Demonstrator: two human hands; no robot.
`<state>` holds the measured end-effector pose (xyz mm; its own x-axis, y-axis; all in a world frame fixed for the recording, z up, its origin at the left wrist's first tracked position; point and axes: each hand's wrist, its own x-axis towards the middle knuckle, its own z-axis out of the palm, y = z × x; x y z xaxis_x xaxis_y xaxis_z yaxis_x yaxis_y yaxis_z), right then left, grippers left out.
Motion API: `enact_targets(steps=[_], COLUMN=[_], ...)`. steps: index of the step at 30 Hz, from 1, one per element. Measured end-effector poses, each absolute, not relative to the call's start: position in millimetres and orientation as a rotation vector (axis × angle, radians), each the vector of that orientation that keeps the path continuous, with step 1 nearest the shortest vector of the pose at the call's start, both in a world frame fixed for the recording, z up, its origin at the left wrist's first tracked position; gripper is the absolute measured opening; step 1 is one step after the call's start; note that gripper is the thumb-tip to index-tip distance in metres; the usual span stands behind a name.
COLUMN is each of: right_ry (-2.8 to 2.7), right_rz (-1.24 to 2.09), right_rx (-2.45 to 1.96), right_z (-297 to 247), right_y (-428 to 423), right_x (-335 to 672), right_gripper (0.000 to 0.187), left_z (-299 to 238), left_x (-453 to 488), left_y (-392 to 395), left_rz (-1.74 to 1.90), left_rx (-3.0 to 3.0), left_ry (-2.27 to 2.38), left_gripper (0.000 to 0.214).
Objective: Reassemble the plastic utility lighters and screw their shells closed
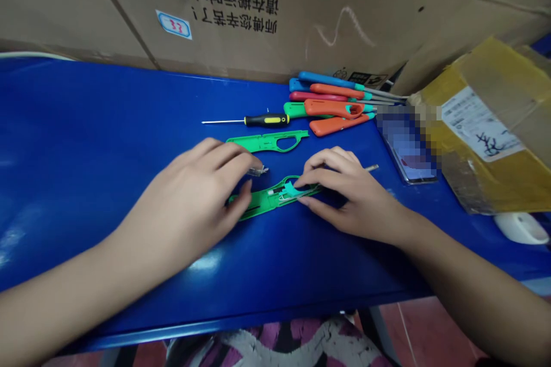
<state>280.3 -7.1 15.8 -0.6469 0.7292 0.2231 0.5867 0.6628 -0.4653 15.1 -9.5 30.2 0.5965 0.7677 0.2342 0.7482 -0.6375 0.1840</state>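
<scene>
A green plastic lighter half-shell (269, 199) with small inner parts lies on the blue table (86, 143) between my hands. My left hand (196, 195) rests over its left end, fingers pinched on a small clear metal-tipped part (257, 171). My right hand (344, 189) presses its fingertips on the shell's right end, at a teal trigger piece (293, 189). A thin metal tube (371, 168) sticks out past my right hand. The other green half-shell (269, 141) lies just behind, empty.
A black-and-yellow screwdriver (258, 121) lies behind the shells. Several assembled long lighters (336, 106) in orange, blue, red and green are piled at the back. A phone (407, 146), a yellow taped parcel (486, 126) and a white object (520, 226) sit right. Cardboard boxes (258, 6) wall the back.
</scene>
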Motion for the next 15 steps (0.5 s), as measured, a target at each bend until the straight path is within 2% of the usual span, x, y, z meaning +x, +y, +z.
enact_targets(steps=[9, 15], right_ry=[-2.520, -2.468], right_rz=[0.479, 0.629], right_rx=[-1.018, -1.014], right_z=[8.2, 3.3], right_y=[-12.9, -13.1], right_x=[268.2, 266.4], right_gripper=[0.008, 0.003], left_z=[10.1, 14.0], left_x=[3.7, 5.2], left_y=[10.2, 8.5], left_rz=[0.394, 0.452], left_rx=[2.669, 2.643], left_ry=[1.408, 1.380], left_gripper=[0.017, 0.016])
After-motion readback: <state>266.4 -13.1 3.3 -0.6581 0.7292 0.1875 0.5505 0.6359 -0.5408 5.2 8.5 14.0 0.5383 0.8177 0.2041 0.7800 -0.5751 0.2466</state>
